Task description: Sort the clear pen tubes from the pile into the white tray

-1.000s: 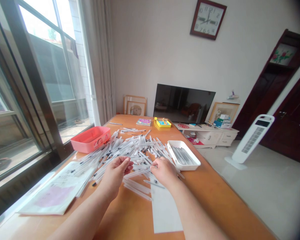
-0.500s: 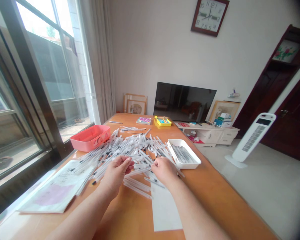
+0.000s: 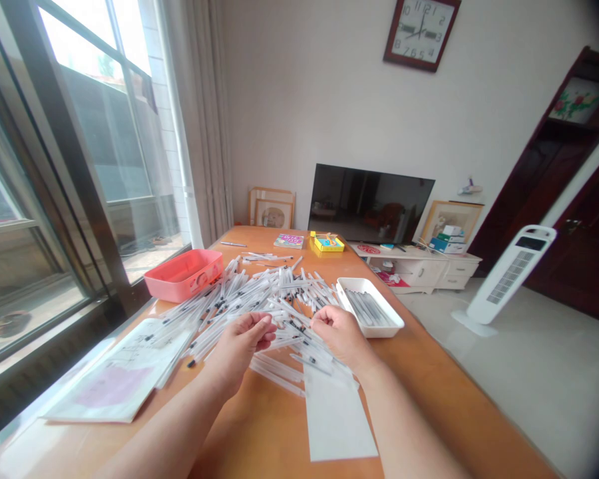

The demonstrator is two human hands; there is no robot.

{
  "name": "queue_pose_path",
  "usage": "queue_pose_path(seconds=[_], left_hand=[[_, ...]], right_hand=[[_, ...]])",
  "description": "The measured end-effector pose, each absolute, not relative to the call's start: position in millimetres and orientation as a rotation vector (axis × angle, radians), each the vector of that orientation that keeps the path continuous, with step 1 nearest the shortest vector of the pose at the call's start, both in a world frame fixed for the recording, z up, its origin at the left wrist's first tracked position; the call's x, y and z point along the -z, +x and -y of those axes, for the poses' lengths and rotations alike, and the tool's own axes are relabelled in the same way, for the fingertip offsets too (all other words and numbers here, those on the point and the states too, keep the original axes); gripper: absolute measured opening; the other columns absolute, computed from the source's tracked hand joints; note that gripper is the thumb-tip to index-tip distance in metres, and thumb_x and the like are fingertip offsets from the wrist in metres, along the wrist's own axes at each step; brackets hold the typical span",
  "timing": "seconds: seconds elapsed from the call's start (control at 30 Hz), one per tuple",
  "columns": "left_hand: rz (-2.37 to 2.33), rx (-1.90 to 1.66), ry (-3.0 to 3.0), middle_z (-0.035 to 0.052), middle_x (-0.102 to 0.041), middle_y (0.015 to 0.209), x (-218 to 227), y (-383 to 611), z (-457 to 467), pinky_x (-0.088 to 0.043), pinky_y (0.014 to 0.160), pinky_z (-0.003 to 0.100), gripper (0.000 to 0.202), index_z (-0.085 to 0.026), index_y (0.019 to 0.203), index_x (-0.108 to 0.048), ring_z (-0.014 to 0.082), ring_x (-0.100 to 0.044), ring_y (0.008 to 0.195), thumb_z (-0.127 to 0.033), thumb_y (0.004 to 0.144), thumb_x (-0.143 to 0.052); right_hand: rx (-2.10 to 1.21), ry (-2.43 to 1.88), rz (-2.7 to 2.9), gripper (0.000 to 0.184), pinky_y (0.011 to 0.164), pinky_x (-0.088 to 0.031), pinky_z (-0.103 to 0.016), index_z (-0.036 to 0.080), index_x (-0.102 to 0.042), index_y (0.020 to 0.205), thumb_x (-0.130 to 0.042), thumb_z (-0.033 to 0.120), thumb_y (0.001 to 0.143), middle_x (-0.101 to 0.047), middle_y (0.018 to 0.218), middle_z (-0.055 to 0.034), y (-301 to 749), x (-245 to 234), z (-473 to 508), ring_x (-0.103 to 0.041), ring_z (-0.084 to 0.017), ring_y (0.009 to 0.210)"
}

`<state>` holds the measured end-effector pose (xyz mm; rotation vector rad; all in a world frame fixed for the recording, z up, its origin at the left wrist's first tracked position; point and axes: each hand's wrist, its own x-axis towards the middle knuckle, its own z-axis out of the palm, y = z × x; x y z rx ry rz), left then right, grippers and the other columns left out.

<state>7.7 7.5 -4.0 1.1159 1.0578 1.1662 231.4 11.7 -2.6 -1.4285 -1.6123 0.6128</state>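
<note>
- The left hand (image 3: 239, 346) is half curled, its fingertips drawn narrowly together above the pile; whether it pinches a pen, I cannot tell.
- The right hand (image 3: 342, 336) lies curled on the pens, its grip equally hidden.
- Clear ballpoint pens (image 3: 269, 299) lie heaped and crossed ahead of and under both hands: probably light, stiff, slick tubes, best taken singly at mid-barrel.
- A white tray (image 3: 359, 281) just right of the heap holds pens laid parallel.
- A pink plastic box (image 3: 182, 276) sits left of the heap, by the window.
- A white paper sheet (image 3: 339, 426) lies below the right hand on the wooden counter (image 3: 419, 372).
</note>
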Motion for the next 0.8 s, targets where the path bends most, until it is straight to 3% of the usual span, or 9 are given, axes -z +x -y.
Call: queue_pose_path(seconds=[0.2, 0.37, 0.6, 0.8], left_hand=[[-0.88, -1.105, 0.973, 0.0111, -0.069, 0.097, 3.1, 10.6, -3.3, -0.054, 0.079, 0.03, 0.037, -0.015, 0.109, -0.066, 0.0174, -0.066, 0.083, -0.042, 0.084, -0.07], [-0.838, -1.142, 0.798, 0.0103, -0.069, 0.091, 6.3, 10.9, -7.6, -0.056, 0.073, 0.027, 0.026, -0.014, 0.102, -0.067, 0.0149, -0.067, 0.077, -0.031, 0.083, -0.073], [-0.871, -1.216, 0.751, 0.0118, -0.069, 0.092, 11.2, 5.1, -13.0, -0.058, 0.073, 0.026, 0.021, -0.014, 0.096, -0.065, 0.0168, -0.069, 0.081, -0.028, 0.082, -0.073], [-0.873, -1.224, 0.739, 0.012, -0.07, 0.091, 10.9, 4.6, -13.9, -0.058, 0.072, 0.026, 0.021, -0.014, 0.094, -0.065, 0.0168, -0.069, 0.079, -0.028, 0.082, -0.074]], right_hand=[[-0.783, -1.283, 1.721, 0.01, 0.06, -0.039, -0.023, 0.018, -0.064, 0.076, -0.059, 0.026, 0.078, -0.06, 0.069, 0.0024, 214.1, -12.6, 3.5, -0.05, -0.012, 0.064], [-0.834, -1.32, 1.776, 0.01, 0.059, -0.038, -0.022, 0.019, -0.065, 0.081, -0.06, 0.027, 0.078, -0.061, 0.071, 0.0025, 220.7, -11.8, 4.1, -0.051, -0.012, 0.064], [-0.609, -1.79, 1.853, 0.006, 0.052, -0.026, -0.023, 0.021, -0.061, 0.074, -0.061, 0.027, 0.074, -0.063, 0.07, 0.002, 248.4, -0.1, -0.9, -0.05, -0.012, 0.062], [-0.492, -1.886, 1.878, 0.002, 0.052, -0.023, -0.025, 0.022, -0.064, 0.067, -0.066, 0.022, 0.067, -0.062, 0.064, 0.0021, 248.0, 19.6, -11.0, -0.049, -0.012, 0.059]])
